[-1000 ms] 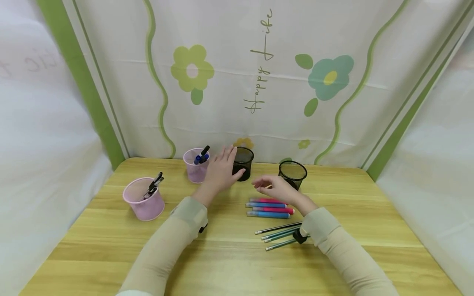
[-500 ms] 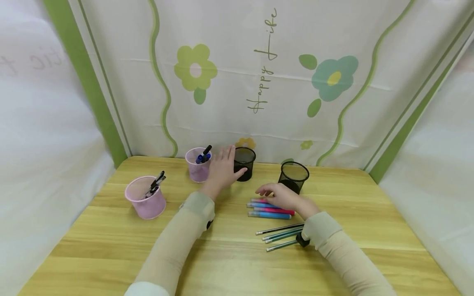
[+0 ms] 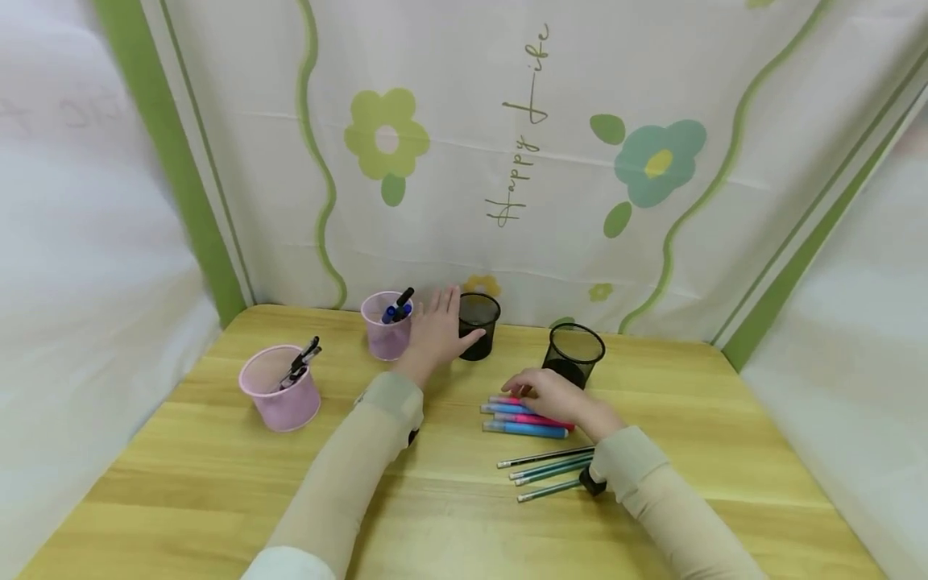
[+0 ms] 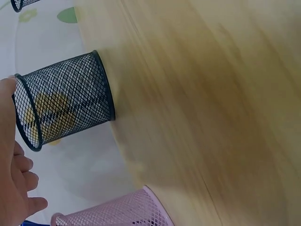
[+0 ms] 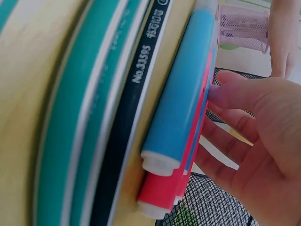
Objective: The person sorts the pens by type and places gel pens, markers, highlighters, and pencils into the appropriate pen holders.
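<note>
My left hand rests at a black mesh pen cup, fingers straight beside its left side and thumb across its front. In the left wrist view a fingertip touches the rim of the black mesh cup. Over a row of pink and blue markers is my right hand, fingers bent down at the farthest pink one. From the right wrist, its thumb touches the markers' side and the other fingers reach behind them; no marker is visibly lifted.
Behind the right hand stands a second black mesh cup. Two pink mesh cups hold pens: one at the back, one at the front left. Several pencils lie under the right wrist. A printed curtain closes off the table's back.
My right hand has come down from above the markers to the farthest pink one. The left hand has stayed at the black cup. The head view has shifted slightly.
</note>
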The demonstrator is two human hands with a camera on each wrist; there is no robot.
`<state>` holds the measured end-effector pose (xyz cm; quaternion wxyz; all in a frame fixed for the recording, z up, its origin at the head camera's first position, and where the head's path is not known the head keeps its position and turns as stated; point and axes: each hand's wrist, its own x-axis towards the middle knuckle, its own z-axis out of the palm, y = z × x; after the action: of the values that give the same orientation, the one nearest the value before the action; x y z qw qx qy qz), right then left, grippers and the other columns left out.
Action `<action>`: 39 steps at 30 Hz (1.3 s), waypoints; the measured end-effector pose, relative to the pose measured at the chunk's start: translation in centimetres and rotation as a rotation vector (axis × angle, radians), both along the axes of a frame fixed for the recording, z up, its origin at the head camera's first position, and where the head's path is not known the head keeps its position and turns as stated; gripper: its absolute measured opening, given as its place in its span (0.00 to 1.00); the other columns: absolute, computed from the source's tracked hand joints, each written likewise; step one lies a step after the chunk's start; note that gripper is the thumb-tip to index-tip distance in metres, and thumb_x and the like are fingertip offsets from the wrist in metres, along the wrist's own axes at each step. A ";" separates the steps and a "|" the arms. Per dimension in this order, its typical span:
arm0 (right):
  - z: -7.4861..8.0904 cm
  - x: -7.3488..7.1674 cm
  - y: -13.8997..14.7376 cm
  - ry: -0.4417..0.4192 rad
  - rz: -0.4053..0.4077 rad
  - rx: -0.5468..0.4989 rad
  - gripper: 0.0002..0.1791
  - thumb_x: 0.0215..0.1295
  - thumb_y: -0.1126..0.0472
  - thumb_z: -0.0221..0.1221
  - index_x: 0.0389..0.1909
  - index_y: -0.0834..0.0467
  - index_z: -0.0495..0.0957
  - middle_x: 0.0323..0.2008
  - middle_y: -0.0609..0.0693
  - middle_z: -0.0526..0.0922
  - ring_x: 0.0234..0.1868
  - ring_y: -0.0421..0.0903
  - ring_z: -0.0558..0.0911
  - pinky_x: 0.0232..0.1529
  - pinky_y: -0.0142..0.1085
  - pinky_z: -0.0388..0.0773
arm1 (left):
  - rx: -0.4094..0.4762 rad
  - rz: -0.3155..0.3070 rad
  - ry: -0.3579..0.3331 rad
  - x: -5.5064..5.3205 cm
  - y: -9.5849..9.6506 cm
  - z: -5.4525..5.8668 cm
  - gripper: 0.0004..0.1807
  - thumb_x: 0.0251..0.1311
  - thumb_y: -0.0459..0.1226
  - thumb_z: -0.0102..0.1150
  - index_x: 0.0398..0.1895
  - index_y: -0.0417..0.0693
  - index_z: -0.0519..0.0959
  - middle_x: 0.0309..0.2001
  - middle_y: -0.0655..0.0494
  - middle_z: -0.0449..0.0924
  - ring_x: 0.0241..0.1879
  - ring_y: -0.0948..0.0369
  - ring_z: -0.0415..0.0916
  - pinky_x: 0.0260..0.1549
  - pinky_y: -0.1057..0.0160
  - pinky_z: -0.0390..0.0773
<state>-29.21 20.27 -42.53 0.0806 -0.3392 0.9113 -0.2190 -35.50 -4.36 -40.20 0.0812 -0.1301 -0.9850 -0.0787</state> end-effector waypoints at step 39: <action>1.4 -0.2 -1.1 0.042 -0.064 0.228 0.18 0.64 0.75 0.64 0.52 0.59 0.87 0.39 0.48 0.83 0.36 0.42 0.78 0.45 0.42 0.81 | 0.118 0.069 -0.113 -0.9 0.8 0.1 0.63 0.65 0.76 0.35 0.82 0.35 0.38 0.82 0.40 0.36 0.81 0.46 0.36 0.75 0.42 0.46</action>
<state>-29.40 19.19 -41.16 0.0925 -0.3030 0.9422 -0.1093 -36.45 -3.56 -40.10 0.0358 -0.0863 -0.9856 -0.1411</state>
